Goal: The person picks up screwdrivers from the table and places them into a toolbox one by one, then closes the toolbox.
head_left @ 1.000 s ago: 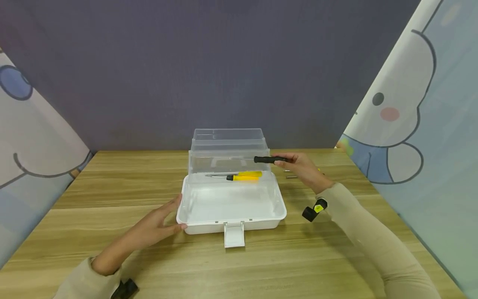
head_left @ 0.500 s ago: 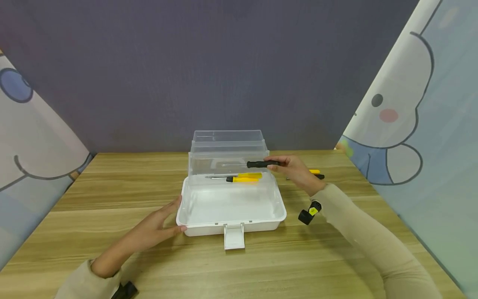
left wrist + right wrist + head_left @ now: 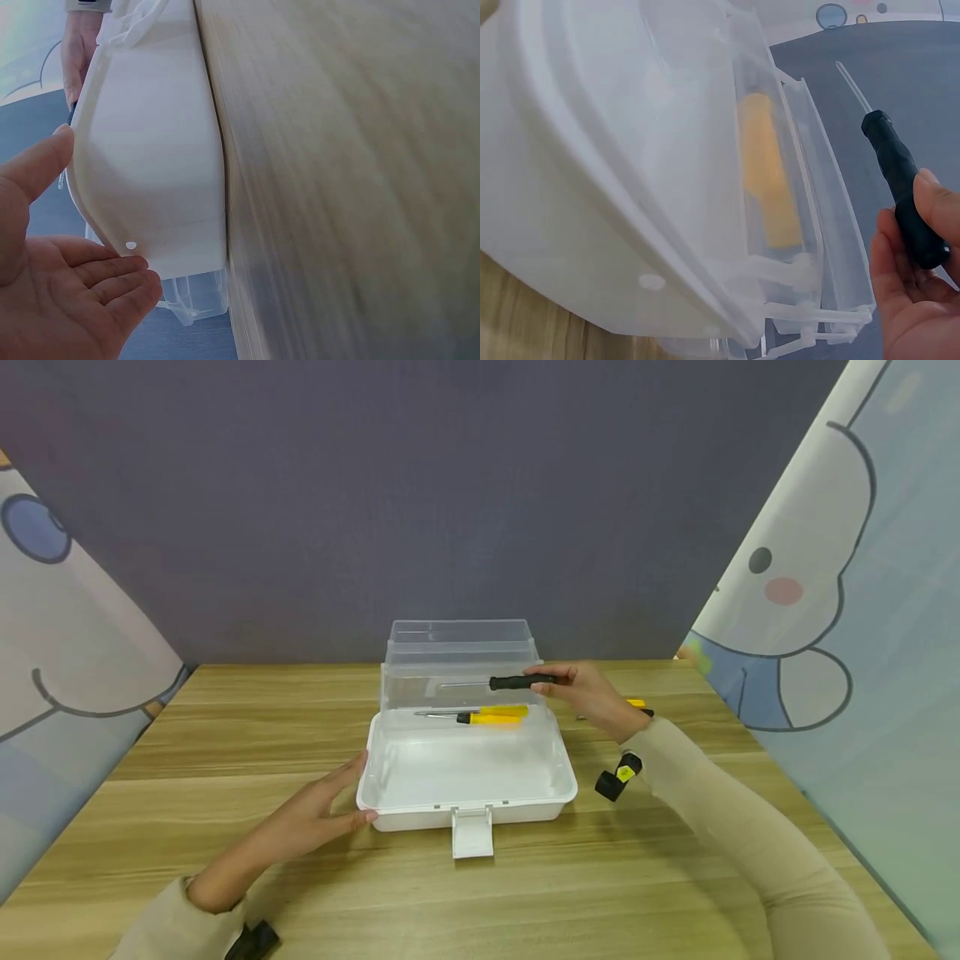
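Note:
A white toolbox (image 3: 465, 768) stands with its clear tiered trays (image 3: 461, 652) folded up at the back. My right hand (image 3: 592, 697) pinches a black-handled screwdriver (image 3: 513, 682) by the handle, above the box's right rear, its shaft pointing left. In the right wrist view the screwdriver (image 3: 896, 165) hangs apart from the trays. My left hand (image 3: 311, 818) touches the toolbox's left side with thumb and fingers spread; the left wrist view shows its fingertips at the rim. Two yellow-handled screwdrivers (image 3: 495, 718) lie side by side at the back of the box.
On the table right of the box lie tools with yellow (image 3: 636, 703) and black handles, partly hidden behind my right hand. The box's latch (image 3: 472, 835) hangs down at its front. A dark wall (image 3: 465, 510) rises behind the wooden table (image 3: 247, 718).
My right hand has carried the black screwdriver leftward to over the box's right rear. My left hand has stayed at the box's left side.

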Demonstrator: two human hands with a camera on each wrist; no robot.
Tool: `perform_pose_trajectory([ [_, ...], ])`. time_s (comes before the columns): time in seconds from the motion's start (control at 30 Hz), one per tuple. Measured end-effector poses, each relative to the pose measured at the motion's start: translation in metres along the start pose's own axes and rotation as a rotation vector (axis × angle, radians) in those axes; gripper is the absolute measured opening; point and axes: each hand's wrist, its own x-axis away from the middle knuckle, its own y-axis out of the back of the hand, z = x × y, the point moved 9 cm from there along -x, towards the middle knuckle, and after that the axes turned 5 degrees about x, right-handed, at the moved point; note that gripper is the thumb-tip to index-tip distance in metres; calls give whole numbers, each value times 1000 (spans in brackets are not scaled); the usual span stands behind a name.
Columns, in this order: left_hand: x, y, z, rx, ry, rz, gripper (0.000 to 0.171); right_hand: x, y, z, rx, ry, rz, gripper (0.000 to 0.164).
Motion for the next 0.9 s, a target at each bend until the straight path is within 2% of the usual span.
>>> perform_pose_trajectory([
  [0.23,-1,0,-2,1,-10,-2,82,-4,-8,4,-43,15,56,37],
  [0.7,0,-1,-3,9,-10,8,82,-16,-18,3,-27,-71,81,36],
  [0.9,1,0,-1,6,-1,8,82,-21,-23,1,-65,-86,101,38],
])
